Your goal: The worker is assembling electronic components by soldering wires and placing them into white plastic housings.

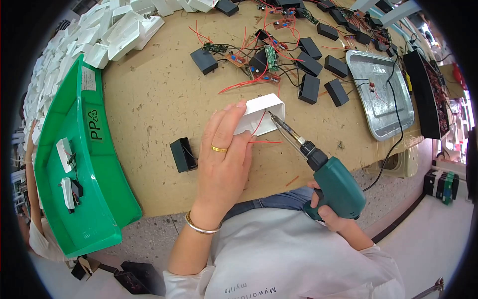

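My left hand [225, 149], with a ring and a bracelet, is closed around a small white plastic housing [273, 103] on the table. Its open side faces me, and thin red wires [265, 142] come out of it by my fingertips. My right hand [328, 212] grips the handle of a dark green soldering gun [338, 187]. The gun's metal tip points up and left, reaching the housing's open side; whether it touches a wire or the wall, I cannot tell. Beside my left hand stands a black box [183, 155] with a dark cable.
A green bin [117, 179] with white parts stands left. White housings [127, 37] pile up at far left. Black boxes [309, 88], circuit boards [271, 57] and red wires lie beyond my hands. On the right are a metal tray [381, 122] and a black bin [423, 94]; the gun's cord crosses the tray.
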Demonstrator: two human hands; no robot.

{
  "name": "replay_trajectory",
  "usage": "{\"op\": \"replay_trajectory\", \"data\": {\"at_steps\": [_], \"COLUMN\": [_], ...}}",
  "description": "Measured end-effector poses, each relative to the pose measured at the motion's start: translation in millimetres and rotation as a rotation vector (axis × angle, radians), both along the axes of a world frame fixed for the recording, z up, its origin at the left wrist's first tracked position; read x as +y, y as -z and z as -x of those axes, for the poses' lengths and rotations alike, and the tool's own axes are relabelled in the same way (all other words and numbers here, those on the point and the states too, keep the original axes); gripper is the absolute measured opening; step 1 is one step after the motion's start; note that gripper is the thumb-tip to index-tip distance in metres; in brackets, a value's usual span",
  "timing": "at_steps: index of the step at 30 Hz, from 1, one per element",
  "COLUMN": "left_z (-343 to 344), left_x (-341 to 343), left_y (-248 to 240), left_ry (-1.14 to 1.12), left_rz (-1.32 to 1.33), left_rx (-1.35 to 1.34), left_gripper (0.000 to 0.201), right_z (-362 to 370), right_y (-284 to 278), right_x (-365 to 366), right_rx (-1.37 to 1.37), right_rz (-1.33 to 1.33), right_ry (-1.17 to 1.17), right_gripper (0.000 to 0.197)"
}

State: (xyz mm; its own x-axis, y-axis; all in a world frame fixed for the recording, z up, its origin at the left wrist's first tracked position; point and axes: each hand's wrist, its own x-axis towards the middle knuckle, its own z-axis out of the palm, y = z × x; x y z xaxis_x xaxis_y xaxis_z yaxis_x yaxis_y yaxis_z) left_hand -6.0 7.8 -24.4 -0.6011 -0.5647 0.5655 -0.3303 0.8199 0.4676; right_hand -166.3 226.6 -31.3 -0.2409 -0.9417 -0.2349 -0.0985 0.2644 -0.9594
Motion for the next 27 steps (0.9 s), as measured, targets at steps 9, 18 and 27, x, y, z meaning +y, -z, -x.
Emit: {"op": "replay_trajectory", "data": {"at_steps": [9, 18, 27], "left_z": [-0.3, 0.5, 1.5], "left_x": [-0.2, 2.5, -0.4], "left_y": [-0.6, -5.2, -7.5], "left_ry": [-0.002, 0.002, -0.063], "left_rz": [-0.002, -0.007, 0.001], "left_rx": [-0.010, 0.004, -0.008], "left_gripper": [0.016, 0.020, 0.020], "right_z": [-2.2, -0.9, -3.1], "right_y": [2.3, 3.6, 0.2], "right_x": [-3.9, -2.0, -3.5], "right_rx": [-0.136, -0.202, -0.263], "right_rz": [0.202, 0.206, 0.120], "right_ry": [0.035, 0.033, 0.117], "right_gripper": [0.060, 0.063, 0.067]}}
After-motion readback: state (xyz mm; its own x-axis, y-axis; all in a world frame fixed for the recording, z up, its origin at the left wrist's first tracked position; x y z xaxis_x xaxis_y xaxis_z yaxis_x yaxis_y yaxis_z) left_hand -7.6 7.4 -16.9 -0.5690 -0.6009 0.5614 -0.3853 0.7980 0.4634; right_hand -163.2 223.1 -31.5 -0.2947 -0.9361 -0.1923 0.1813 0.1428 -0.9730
